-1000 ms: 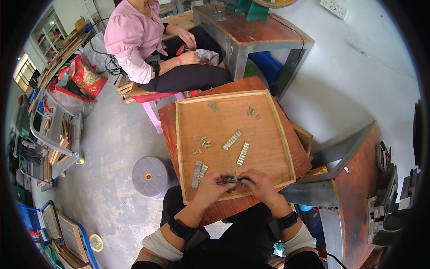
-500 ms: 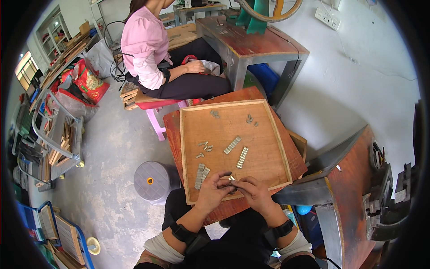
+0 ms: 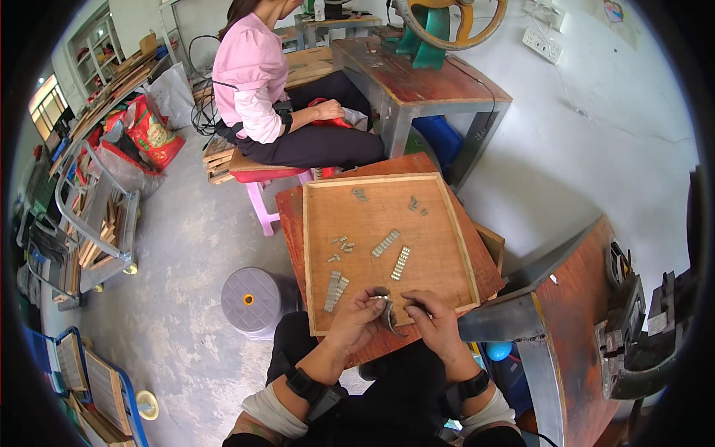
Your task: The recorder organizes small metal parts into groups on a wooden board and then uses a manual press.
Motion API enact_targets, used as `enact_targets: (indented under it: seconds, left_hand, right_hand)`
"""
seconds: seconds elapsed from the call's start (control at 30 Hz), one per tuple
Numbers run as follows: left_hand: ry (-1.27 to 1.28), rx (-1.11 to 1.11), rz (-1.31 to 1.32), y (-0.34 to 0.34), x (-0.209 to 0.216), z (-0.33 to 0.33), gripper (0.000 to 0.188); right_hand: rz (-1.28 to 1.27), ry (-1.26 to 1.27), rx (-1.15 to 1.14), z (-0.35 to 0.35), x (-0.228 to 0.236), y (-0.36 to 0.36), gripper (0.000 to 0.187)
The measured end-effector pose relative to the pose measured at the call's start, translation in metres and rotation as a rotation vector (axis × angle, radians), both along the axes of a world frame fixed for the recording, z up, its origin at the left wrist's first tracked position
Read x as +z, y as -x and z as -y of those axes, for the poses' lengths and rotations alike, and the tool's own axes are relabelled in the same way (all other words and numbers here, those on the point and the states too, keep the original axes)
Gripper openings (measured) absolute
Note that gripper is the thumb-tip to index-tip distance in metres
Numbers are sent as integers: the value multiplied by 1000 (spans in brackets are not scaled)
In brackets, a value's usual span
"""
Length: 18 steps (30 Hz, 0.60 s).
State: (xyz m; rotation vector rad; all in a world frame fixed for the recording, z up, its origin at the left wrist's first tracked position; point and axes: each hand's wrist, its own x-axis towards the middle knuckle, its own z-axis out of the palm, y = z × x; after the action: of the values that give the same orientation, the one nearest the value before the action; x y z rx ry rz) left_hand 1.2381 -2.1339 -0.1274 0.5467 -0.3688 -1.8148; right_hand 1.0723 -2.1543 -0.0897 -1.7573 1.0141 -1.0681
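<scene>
Around me I see a scuffed grey floor (image 3: 179,231), a whitish wall (image 3: 573,167) to my right, a bright window (image 3: 48,108) far left, a brown-topped, metal-legged table (image 3: 417,83) ahead and a round greyish stool (image 3: 257,309) at my left.

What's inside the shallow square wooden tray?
Two shiny metal strips, two grey metal strips, small loose metal pieces. The left hand and right hand cover near parts of the tray; anything beneath can't be seen.

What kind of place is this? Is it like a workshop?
Yes, it's probably a small workshop: there's a green machine with a big wheel, wood strips on the left, and little metal pieces in a wooden tray.
</scene>
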Motion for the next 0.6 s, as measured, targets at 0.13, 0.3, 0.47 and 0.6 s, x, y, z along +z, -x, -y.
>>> enact_targets:
  seconds: [0.13, 0.3, 0.47, 0.6]
  left_hand:
    - [17, -39, 24, 5, 5, -2, 30]
    - [-49, -67, 14, 8, 9, -4, 28]
    - [-138, -148, 97, 7, 7, -10, 22]
    - [-219, -163, 72, 9, 6, -13, 16]
  right_hand:
    - [-13, -10, 177, 10, 11, -1, 20]
    - [18, -88, 202, 17, -2, 1, 10]
    - [-53, -285, 160, 17, -4, 4, 5]
    - [137, -405, 205, 12, -1, 2, 5]
